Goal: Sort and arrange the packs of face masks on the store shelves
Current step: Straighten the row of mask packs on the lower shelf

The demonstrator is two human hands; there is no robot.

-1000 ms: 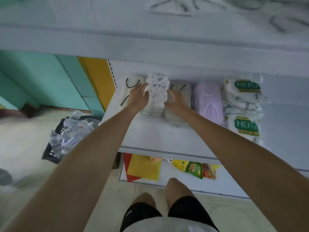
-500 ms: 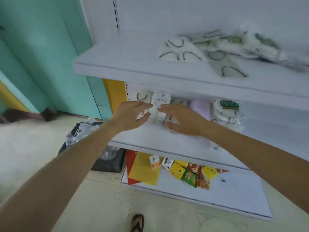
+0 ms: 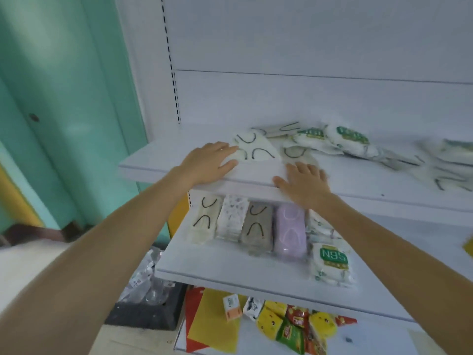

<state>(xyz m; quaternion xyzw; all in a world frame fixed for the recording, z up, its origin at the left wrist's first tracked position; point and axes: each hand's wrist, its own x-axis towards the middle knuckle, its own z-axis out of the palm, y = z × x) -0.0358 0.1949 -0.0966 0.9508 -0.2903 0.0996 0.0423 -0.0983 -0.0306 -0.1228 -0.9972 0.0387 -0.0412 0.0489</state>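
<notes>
A white upper shelf (image 3: 371,190) holds a loose heap of mask packs: a cream pack with black ear loops (image 3: 253,149) at its left end, N95 packs (image 3: 352,139) further right. My left hand (image 3: 208,161) lies flat with straight fingers, its fingertips touching the cream pack's left edge. My right hand (image 3: 304,181) is spread flat over the shelf's front edge, just in front of the packs. On the middle shelf (image 3: 230,267) a neat row stands: cream pack (image 3: 203,221), patterned pack (image 3: 231,217), grey pack (image 3: 257,228), lilac pack (image 3: 290,231), N95 pack (image 3: 331,262).
A black basket (image 3: 151,313) with clear wrappers sits on the floor at lower left. The bottom shelf (image 3: 384,344) carries yellow and red cards and small snack packets (image 3: 291,324). A teal wall (image 3: 64,111) stands to the left of the shelving.
Both hands have left the patterned pack on the middle shelf and risen to the upper shelf. The view has tilted upward, showing the upper shelf's heap.
</notes>
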